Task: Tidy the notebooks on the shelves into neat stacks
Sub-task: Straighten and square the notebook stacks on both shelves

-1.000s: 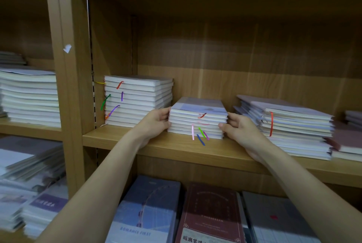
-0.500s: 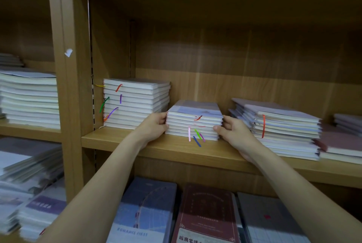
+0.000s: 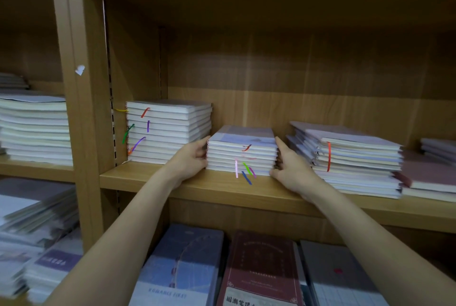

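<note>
A small stack of white notebooks point(image 3: 243, 155) with pink, green and blue ribbon bookmarks stands in the middle of the wooden shelf point(image 3: 222, 188). My left hand point(image 3: 190, 160) presses flat against its left side and my right hand point(image 3: 288, 167) against its right side, squeezing the stack between them. A taller, squared stack point(image 3: 170, 130) with coloured ribbons stands at the shelf's left end, apart from my left hand. To the right lies an uneven, fanned stack point(image 3: 355, 157) with a red ribbon.
Dark red and grey notebooks point(image 3: 429, 177) lie at the far right. A tall stack point(image 3: 34, 130) fills the left bay beyond the upright panel point(image 3: 81, 108). Below are blue point(image 3: 182, 266), maroon point(image 3: 261, 271) and grey point(image 3: 340, 278) covers; loose piles point(image 3: 32, 231) at lower left.
The view has shifted slightly; both hands stay pressed on the middle stack's sides, and the stack's edges look more even than a second ago.
</note>
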`<state>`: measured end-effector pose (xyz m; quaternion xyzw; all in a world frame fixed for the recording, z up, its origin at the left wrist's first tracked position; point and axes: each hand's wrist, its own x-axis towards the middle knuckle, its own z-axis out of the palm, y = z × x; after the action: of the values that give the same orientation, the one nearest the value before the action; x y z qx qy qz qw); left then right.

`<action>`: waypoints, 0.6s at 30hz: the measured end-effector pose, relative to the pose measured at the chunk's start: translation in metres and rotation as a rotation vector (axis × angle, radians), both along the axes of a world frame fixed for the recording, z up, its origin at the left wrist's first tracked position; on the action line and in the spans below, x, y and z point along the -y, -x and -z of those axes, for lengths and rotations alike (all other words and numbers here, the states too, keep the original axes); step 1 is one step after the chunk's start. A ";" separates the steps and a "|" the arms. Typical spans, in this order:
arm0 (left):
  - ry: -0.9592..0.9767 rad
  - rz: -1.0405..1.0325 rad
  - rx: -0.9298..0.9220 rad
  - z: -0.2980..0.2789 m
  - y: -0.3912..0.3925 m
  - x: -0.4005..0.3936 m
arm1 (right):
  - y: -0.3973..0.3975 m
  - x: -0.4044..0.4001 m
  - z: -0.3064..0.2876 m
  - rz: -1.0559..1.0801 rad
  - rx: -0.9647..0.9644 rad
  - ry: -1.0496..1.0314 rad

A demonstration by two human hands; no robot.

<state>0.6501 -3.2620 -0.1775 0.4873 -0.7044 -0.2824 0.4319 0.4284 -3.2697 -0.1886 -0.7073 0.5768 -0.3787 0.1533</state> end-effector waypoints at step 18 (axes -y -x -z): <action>0.015 -0.022 0.041 0.002 0.004 -0.003 | -0.001 -0.012 -0.007 0.043 -0.148 0.019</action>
<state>0.6461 -3.2586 -0.1795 0.4973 -0.7099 -0.2622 0.4242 0.4294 -3.2578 -0.1818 -0.7223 0.5978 -0.3342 0.0955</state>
